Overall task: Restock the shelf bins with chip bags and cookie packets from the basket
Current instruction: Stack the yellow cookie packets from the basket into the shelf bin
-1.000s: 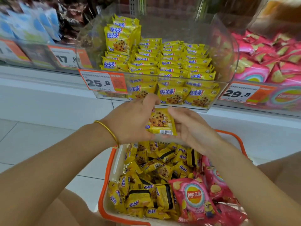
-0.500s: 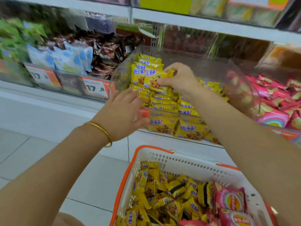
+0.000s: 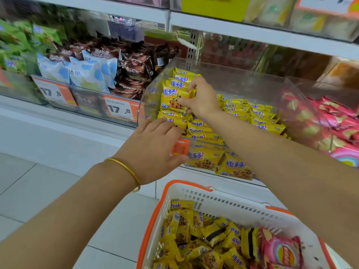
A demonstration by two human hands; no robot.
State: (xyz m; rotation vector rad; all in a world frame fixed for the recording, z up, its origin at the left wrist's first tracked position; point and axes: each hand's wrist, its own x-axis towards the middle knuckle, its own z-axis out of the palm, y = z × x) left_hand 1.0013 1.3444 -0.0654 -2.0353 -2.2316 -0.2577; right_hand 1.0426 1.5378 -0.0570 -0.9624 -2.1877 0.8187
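On the shelf's far left lie green bags (image 3: 13, 45), then blue and white bags (image 3: 85, 74) and glossy brown bags (image 3: 136, 68), with two white and orange price tags (image 3: 119, 109) below reading "17.8". The left hand (image 3: 153, 150), a thin gold bangle (image 3: 126, 169) on its wrist, is released, fingers straight and spread at the front edge of the clear plastic bin (image 3: 242, 82); whether it touches the bin cannot be told. Its thumb lies just beside a small orange tag (image 3: 179, 147). Inside the bin at its left end, the right hand (image 3: 202, 100) is grasping a cookie packet (image 3: 172, 98) between thumb and curled fingers: a small shiny yellow pillow pack with blue characters 趣多多 and a picture of chocolate chip cookies. It sits against the tall stack (image 3: 182, 76) of the same packets, and lower rows (image 3: 258, 117) fill the bin floor to the right. Below, the white slotted basket (image 3: 223, 202) with an orange rim holds a loose heap of yellow packets (image 3: 196, 241) and, at its right, a pink chip bag (image 3: 281, 247) with a round yellow and red logo, too blurred to read. Far right on the shelf lie pink chip bags (image 3: 338, 121)
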